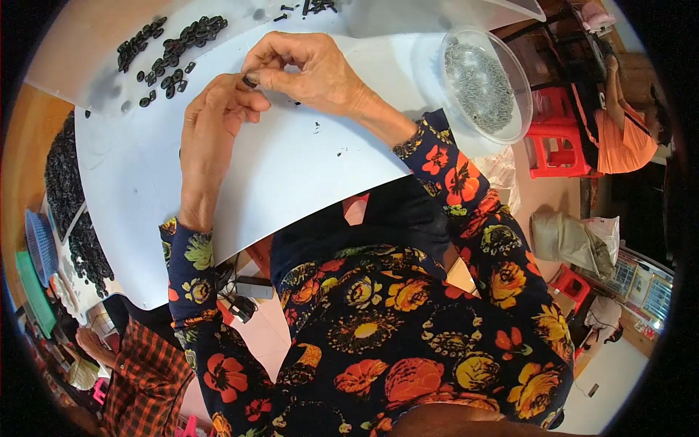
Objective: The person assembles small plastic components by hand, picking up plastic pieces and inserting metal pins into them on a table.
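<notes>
My two hands meet over the white work surface [306, 182], a little left of its middle. Between the fingertips sits a small dark part [251, 80], mostly covered, so its exact kind is hard to see. Thumb and forefinger of my right hand [309, 71] pinch it from the right. My left hand [215, 113] is closed against its other side with bent fingers. Several small black ring-like parts [193, 36] lie in loose clusters beyond my left hand. To the right stands a clear round tub [523, 109] holding many tiny silvery metal pieces [477, 87].
Black pin-like pieces [319, 7] lie at the far edge. Tiny dark bits [342, 152] dot the surface near me. At left are a heap of black parts [65, 167], a blue basket [40, 247] and a person in a checked shirt [149, 371]. A red stool [557, 146] and another person [630, 135] are right.
</notes>
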